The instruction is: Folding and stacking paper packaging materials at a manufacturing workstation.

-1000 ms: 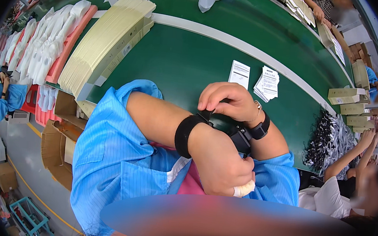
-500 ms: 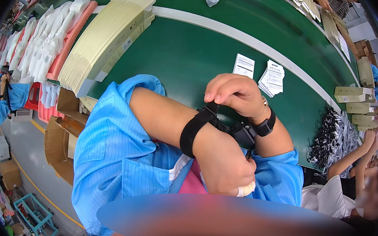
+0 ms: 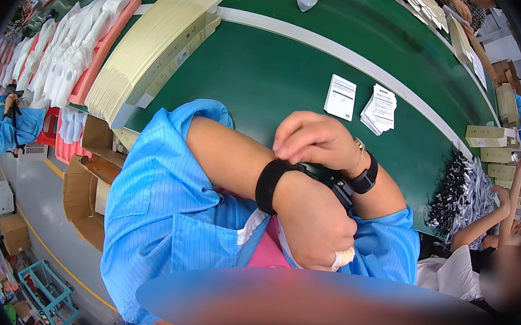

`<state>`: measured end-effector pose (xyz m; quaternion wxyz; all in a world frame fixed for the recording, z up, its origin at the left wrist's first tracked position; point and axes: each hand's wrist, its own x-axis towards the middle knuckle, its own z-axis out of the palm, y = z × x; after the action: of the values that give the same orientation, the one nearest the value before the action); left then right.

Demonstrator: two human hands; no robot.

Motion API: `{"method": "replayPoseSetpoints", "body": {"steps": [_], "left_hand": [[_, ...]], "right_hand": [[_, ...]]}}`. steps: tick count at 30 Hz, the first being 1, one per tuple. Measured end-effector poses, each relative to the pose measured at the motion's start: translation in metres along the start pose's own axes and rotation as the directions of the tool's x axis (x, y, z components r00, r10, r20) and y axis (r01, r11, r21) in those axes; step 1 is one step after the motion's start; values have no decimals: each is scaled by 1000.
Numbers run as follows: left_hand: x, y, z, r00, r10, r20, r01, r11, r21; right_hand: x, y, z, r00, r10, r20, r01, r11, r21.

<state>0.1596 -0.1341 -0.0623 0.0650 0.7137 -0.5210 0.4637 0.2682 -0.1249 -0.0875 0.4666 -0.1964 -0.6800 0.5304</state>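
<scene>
My left forearm crosses in front of me, and my left hand (image 3: 314, 221) is curled into a fist with pale tape round one finger. Nothing shows sticking out of it. A black strap (image 3: 267, 188) is wrapped round my left wrist, with a dark device (image 3: 339, 190) partly hidden behind the hand. Over that wrist, my right hand (image 3: 316, 141) has its fingers pinched together on the upper end of the strap. Another black wrist strap (image 3: 367, 178) and a thin bracelet (image 3: 358, 154) are on my right wrist.
On the green table (image 3: 244, 67) lie two stacks of printed sheets, a left one (image 3: 341, 97) and a right one (image 3: 380, 109). Flat cartons (image 3: 152, 52) stand at the left beside a tray of white-wrapped items (image 3: 90, 39). Bundled cables (image 3: 458, 194) hang at the right, near a co-worker's arms (image 3: 487, 216).
My right fingers have come down toward my left wrist, and the strap end that stood up between them now lies lower. The view has shifted slightly. The co-worker's hands at right have moved apart.
</scene>
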Motion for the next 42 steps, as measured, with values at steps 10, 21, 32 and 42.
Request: {"method": "replayPoseSetpoints", "body": {"steps": [10, 21, 32, 42], "left_hand": [[-5, -9, -4, 999, 3, 46, -10, 988, 156], [-6, -16, -14, 997, -33, 65, 17, 973, 228], [-12, -20, -3, 988, -128, 91, 108, 974, 198], [-18, -26, -2, 960, -254, 115, 257, 966, -11]], "right_hand": [[1, 0, -10, 986, -24, 164, 33, 998, -48], [3, -6, 1, 992, -85, 89, 119, 849, -515], [6, -23, -3, 984, -119, 129, 176, 673, -718], [-1, 5, -9, 994, -72, 86, 111, 727, -677]]}}
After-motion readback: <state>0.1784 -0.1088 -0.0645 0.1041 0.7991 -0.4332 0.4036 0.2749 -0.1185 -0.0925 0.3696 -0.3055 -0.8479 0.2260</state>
